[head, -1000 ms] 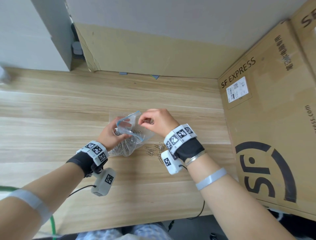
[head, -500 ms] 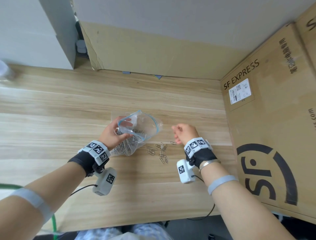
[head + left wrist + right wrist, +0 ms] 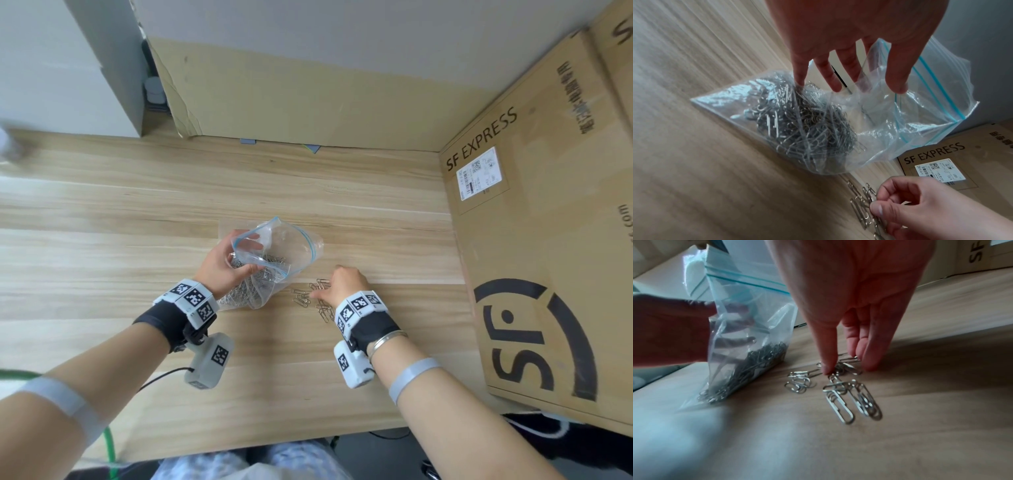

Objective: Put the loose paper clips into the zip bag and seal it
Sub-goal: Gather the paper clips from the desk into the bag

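Note:
A clear zip bag [image 3: 294, 245] with a blue seal strip stands on the wooden table [image 3: 102, 246], its mouth gaping. A heap of silver paper clips [image 3: 807, 129] fills its bottom. My left hand [image 3: 222, 263] grips the bag's near wall just below the mouth, with fingers showing through the plastic [image 3: 735, 340]. Several loose paper clips [image 3: 310, 298] lie just right of the bag. My right hand [image 3: 337, 286] is down on them, and its thumb and fingertips [image 3: 869, 365] close around a small cluster [image 3: 846, 365]. More loose clips [image 3: 838, 395] lie nearer my wrist.
A large SF EXPRESS cardboard box [image 3: 548, 240] walls off the table's right side. A cardboard sheet [image 3: 308, 96] leans against the back wall. A white block [image 3: 51, 68] stands at the back left. The table's front edge [image 3: 274, 442] is close to my body.
My right hand left the bag's mouth, swung out to the right, then came down onto the loose clips. The left hand kept its grip and the bag's mouth opened wider.

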Demonstrator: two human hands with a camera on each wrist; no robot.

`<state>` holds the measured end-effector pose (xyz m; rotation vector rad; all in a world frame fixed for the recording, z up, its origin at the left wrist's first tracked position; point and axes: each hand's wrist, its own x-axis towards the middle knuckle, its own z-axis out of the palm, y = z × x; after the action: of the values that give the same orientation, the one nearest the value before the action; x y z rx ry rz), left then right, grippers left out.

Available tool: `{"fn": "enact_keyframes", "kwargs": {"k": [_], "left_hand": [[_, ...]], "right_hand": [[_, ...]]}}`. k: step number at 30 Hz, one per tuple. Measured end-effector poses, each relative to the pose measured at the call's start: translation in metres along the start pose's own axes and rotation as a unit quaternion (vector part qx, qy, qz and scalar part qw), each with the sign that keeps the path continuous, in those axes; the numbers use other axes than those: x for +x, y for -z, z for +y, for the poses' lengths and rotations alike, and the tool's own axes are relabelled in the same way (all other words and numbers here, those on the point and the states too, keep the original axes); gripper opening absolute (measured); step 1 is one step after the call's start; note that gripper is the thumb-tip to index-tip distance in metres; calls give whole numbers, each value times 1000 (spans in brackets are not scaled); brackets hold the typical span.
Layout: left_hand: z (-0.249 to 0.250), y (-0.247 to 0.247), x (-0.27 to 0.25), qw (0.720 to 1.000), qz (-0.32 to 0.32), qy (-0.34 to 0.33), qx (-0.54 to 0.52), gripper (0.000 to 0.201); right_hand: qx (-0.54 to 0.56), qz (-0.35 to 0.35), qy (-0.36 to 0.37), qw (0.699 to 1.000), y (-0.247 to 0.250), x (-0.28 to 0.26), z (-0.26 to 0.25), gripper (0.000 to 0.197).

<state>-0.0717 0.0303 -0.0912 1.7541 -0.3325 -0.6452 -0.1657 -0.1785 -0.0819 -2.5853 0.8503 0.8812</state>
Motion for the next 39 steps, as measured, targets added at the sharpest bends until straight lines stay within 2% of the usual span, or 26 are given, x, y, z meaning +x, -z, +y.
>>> {"fn": "enact_keyframes", "kwargs": {"k": [7,14,18,23,29,34,39], "left_hand": [[0,-1,-2,1000,9,10,-12,45],[1,0,-1,1000,5,8,-2,48],[1,-1,-1,1000,5,11,-1,46],[2,0,-1,1000,2,11,3,47],[1,1,0,1000,1,14,4,47],[1,0,1,1000,-2,15,15,49],[3,1,2,1000,-5,12,16,48]], "right_hand": [[-44,33,76,996,-6,-2,-7,14],[-59,9,97,993,-1,-1,-7,20],[-33,-14,78,996,3,1,-4,16],[-26,-36,87,995,11,0,-2,6],[80,4,89,993,51,-13,5,5],[96,58,186,976,101,-34,-24,5],[70,51,257,963,92,-31,-63,4]]}}
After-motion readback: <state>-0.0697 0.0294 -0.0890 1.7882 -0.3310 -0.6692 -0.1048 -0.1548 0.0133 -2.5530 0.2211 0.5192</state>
